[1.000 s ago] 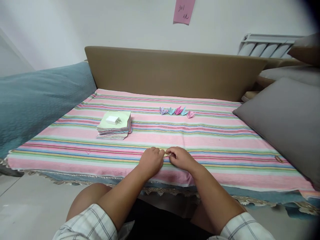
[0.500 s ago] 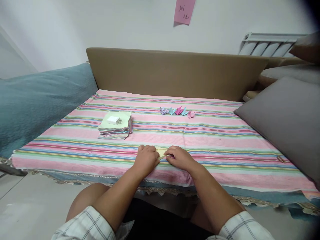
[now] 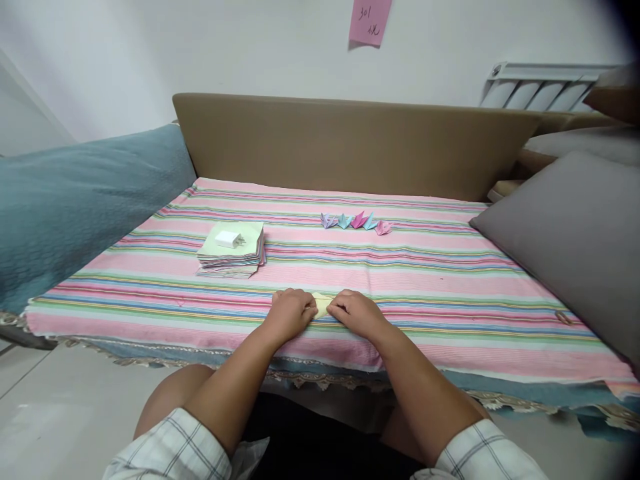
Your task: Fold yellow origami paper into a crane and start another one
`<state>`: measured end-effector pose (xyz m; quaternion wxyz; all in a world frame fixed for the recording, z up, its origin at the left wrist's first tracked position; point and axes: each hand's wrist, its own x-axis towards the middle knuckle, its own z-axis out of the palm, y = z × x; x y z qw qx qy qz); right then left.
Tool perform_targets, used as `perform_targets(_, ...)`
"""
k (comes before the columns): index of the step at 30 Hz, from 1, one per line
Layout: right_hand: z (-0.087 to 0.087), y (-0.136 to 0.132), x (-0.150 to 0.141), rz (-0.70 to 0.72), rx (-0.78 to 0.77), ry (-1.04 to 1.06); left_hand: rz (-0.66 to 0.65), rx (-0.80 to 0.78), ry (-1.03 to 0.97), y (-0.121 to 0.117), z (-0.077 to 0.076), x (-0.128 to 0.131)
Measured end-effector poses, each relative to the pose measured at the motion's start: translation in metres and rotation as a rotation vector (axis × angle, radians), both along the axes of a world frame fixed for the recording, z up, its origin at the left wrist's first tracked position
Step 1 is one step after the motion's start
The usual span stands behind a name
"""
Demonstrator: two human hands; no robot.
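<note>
A small piece of pale yellow folded paper point(image 3: 321, 305) lies on the striped cloth close to the front edge, between my two hands. My left hand point(image 3: 292, 312) pinches its left side, thumb and fingers pressed together. On the right side, my right hand point(image 3: 356, 311) grips the paper with closed fingertips. Much of the paper is hidden under the fingers. Farther back stands a row of several folded paper cranes point(image 3: 358, 221) in purple, blue and pink. To the left is a stack of square paper sheets point(image 3: 231, 257) with a white plug adapter point(image 3: 228, 239) on top.
Pink striped cloth point(image 3: 425, 277) covers the seat, with a brown backrest point(image 3: 340, 143) behind. A grey cushion point(image 3: 570, 247) leans at the right, a blue-covered armrest point(image 3: 95, 207) at the left. A small brown object point(image 3: 563, 318) lies near the cushion.
The edge of the yellow paper that stood slightly raised by my right fingers now lies flatter. Both hands have shifted a little, and my left thumb has moved up.
</note>
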<state>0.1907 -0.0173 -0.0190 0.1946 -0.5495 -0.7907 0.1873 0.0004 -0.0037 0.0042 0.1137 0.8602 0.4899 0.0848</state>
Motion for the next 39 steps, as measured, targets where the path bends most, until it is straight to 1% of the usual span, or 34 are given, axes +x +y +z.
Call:
perform_targets(2, 0.001, 0.0, -0.002, -0.02, -0.005, -0.004, 0.05, 0.003, -0.016, 0.001, 0.0, -0.001)
perform_targets(4, 0.001, -0.001, -0.004, -0.043, -0.011, -0.01, 0.092, 0.037, 0.011, 0.0, 0.001, -0.001)
perform_targets(7, 0.001, -0.001, -0.006, -0.08, -0.009, -0.023, 0.122, 0.077, 0.059, -0.001, 0.002, -0.004)
perform_targets(14, 0.001, -0.002, -0.008, -0.092, 0.0, -0.042, 0.12, -0.04, 0.016, 0.008, 0.006, -0.025)
perform_targets(19, 0.004, -0.003, -0.008, -0.079, -0.013, -0.047, 0.082, -0.047, 0.009, 0.015, 0.006, -0.035)
perform_targets(24, 0.004, -0.003, -0.008, -0.086, -0.018, -0.061, 0.08, -0.073, -0.075, 0.02, 0.002, -0.041)
perform_targets(30, 0.005, -0.003, -0.014, -0.135, -0.013, -0.111, 0.071, -0.174, -0.174, 0.025, -0.005, -0.048)
perform_targets(34, 0.007, -0.005, -0.018, -0.169, -0.024, -0.159, 0.143, -0.159, -0.196, 0.024, -0.006, -0.047)
perform_targets(37, 0.007, -0.007, -0.02, -0.19, -0.02, -0.171, 0.192, -0.16, -0.174, 0.022, -0.007, -0.044)
perform_targets(39, 0.007, -0.007, -0.021, -0.199, -0.011, -0.175, 0.217, -0.133, -0.163, 0.021, -0.008, -0.043)
